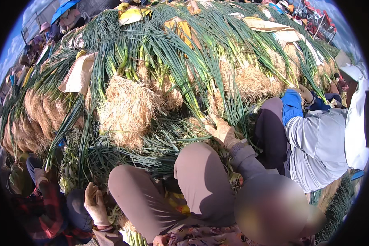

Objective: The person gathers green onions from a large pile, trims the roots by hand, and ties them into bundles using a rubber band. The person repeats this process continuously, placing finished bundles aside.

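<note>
My right hand [222,131], in a pale work glove, reaches past my right knee to the pile. It grips a few long spring onions [193,103] near their pale lower ends, while their green leaves run up over the heap. My left hand [95,204], also gloved, is held beside my left knee with its fingers apart and nothing in it. Just right of the left wrist, a bunch of spring onions [132,235] with roots and pale stalks shows at the bottom edge. A large bunch with dry, straw-coloured roots [127,107] hangs from the heap in front of me.
Cut green leaves [153,156] litter the ground before my knees. Close on my right sits a co-worker in a light shirt [318,144] with blue sleeve covers. Another person in a checked sleeve [50,212] is at my left. Woven sacks [80,72] lie over the heap.
</note>
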The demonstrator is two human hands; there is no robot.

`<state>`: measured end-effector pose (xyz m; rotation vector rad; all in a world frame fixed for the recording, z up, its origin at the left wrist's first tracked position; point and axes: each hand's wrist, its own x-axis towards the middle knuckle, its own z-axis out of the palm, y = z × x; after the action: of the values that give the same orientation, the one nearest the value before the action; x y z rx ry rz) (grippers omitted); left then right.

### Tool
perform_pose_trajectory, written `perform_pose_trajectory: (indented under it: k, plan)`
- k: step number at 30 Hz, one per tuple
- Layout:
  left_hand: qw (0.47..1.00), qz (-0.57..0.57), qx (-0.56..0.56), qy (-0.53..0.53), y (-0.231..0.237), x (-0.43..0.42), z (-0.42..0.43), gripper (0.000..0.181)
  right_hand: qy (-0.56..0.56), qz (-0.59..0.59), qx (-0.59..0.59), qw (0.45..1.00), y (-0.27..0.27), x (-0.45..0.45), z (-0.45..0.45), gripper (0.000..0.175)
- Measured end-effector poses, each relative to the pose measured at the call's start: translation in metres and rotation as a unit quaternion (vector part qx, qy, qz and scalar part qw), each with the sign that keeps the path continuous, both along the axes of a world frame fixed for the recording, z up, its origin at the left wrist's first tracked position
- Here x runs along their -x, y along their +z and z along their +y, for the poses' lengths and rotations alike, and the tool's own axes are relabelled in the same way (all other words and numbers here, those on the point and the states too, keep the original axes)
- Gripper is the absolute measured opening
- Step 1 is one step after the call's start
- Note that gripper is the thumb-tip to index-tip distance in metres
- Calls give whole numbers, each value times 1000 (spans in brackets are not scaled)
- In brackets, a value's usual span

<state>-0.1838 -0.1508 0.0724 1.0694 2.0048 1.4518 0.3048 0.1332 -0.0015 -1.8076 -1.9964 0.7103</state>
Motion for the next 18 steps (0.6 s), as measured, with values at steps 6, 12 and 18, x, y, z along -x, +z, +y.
perform_pose_trajectory:
  k: [6, 12, 18]
  plan:
    - [989, 67, -94, -95, 86, -54, 124, 38, 119, -287, -56, 949, -122, 38, -62, 53]
    - [965, 43, -142, -215, 148, -139, 219, 37, 131, -225, -131, 957, -112, 35, -81, 48]
    - [909, 143, -168, -353, 169, -215, 278, 37, 15, 86, -119, 989, -23, 2, -51, 57]
